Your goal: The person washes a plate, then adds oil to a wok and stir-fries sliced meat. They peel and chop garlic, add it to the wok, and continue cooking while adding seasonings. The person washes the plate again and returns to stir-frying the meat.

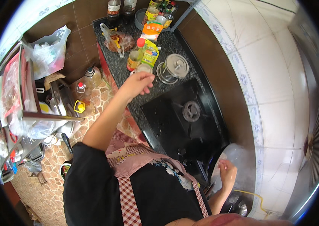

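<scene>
My left hand [142,84] is over the granite counter, fingers bent and drawn together, beside a small round-lidded container [144,68]; whether it pinches anything is unclear. Behind that container stand a red-capped bottle [135,56] and a yellow-green pouch [150,53]. To the right of this hand is a clear canister with a metal lid [177,65]. My right hand [226,169] is at the lower right, over a steaming, dark-rimmed pan [214,162], its thumb and fingertips close together. Steam blurs the pan's contents, and anything between those fingertips cannot be made out.
A black stove top [173,113] with a burner [191,111] lies between the hands. Plastic bags with food [120,42], an orange-white pouch [151,29] and several bottles are farther back. A loaded metal rack [52,116] stands left; oil jugs [93,76] are on the floor.
</scene>
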### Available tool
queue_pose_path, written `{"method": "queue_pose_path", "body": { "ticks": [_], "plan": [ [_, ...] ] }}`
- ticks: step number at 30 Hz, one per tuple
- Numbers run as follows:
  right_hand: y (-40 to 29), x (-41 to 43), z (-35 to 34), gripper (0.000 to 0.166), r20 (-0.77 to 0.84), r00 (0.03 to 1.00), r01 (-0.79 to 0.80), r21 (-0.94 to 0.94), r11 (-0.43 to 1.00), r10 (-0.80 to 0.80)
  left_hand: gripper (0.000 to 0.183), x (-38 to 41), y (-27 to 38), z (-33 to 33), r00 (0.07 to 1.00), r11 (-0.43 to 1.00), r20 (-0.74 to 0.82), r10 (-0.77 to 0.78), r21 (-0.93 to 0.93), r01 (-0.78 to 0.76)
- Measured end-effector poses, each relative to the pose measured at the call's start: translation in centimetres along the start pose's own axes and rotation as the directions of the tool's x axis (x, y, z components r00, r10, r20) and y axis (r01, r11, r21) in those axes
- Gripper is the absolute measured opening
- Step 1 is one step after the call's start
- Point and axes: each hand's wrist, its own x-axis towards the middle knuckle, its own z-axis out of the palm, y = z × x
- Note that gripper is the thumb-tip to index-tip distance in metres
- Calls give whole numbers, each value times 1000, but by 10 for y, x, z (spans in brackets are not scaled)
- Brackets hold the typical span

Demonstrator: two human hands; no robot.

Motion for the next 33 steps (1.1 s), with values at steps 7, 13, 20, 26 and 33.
{"method": "queue_pose_path", "body": {
  "ticks": [7, 13, 20, 26, 33],
  "plan": [
    [-205, 213, 87, 55, 217, 779, 612, -62, 788, -588, 28, 19, 60, -91, 993, 993, 21, 117, -14, -117],
    [-289, 421, 178, 15, 57, 868, 471, 224, 853, -494, 27, 48, 87, -174, 990, 994, -89, 110, -18, -112],
    [-401, 565, 285, 58, -68, 832, 541, 319, 778, -551, 31, 63, 59, -225, 988, 991, -150, -29, -131, 9],
    [-416, 610, 315, 45, -59, 801, 598, 138, 790, -596, 30, 78, 55, -233, 985, 981, -148, -90, -185, 62],
    [-392, 543, 255, 29, -300, 847, 512, 244, 823, -438, 30, 99, 70, -230, 998, 987, -51, -45, -156, 37]
  ]
}}
